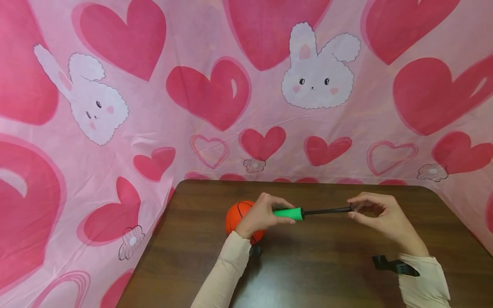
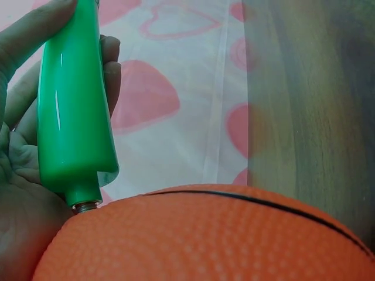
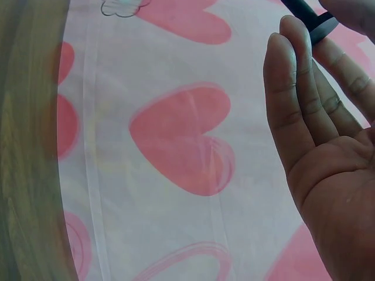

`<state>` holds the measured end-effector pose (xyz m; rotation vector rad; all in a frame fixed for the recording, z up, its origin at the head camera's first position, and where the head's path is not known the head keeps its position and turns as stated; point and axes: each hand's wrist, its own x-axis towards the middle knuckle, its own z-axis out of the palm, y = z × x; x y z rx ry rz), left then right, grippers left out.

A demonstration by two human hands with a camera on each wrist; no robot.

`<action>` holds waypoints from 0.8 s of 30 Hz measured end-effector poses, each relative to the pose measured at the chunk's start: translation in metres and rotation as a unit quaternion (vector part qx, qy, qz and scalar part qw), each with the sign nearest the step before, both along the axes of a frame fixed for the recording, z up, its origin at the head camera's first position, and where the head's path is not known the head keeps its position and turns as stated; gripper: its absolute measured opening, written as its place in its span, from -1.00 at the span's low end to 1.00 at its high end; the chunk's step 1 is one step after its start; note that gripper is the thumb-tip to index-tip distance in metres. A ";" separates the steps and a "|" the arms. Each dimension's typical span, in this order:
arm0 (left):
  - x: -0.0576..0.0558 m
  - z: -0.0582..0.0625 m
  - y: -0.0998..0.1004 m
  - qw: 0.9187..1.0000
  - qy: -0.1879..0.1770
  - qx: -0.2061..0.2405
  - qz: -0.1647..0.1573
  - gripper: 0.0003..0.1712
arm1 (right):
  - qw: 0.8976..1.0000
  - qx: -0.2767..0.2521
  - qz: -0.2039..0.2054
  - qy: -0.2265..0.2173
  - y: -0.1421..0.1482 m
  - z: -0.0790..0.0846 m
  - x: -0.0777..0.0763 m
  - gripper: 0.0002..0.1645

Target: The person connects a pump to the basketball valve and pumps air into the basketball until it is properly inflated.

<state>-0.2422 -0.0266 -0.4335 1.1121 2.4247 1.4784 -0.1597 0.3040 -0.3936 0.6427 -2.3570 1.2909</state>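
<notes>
My left hand (image 1: pixel 261 214) grips the green barrel (image 1: pixel 290 214) of a small hand pump, thumb on one side and fingers on the other. Its black rod (image 1: pixel 326 211) is drawn out to the right. At the rod's end my right hand (image 1: pixel 387 216) pinches the black handle (image 3: pixel 323 28) between thumb and fingers. Behind the left hand is a small orange basketball (image 1: pixel 236 216), partly hidden. In the left wrist view, the pump's metal tip (image 2: pixel 85 206) meets the edge of the basketball (image 2: pixel 211 240); whether it goes into it I cannot tell.
Below the hands lies a brown wooden table (image 1: pixel 316 273). A pink cloth (image 1: pixel 269 115) with hearts and rabbits hangs behind it and on the left. Black wrist-worn gear (image 1: pixel 396 265) sticks out beside the right sleeve (image 1: pixel 423 280).
</notes>
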 end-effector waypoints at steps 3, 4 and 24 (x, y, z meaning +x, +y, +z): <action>0.000 0.000 0.000 1.000 -0.004 0.002 0.001 -0.65 | 1.000 -0.001 -0.001 -0.001 0.000 0.000 0.000 -0.57; 0.000 0.000 0.000 1.000 -0.005 0.003 0.001 -0.65 | 1.000 -0.002 -0.001 -0.001 0.000 0.000 0.000 -0.57; -0.002 0.000 -0.001 1.000 -0.004 -0.002 0.004 -0.65 | 1.000 -0.014 0.025 0.012 -0.005 -0.004 -0.005 -0.56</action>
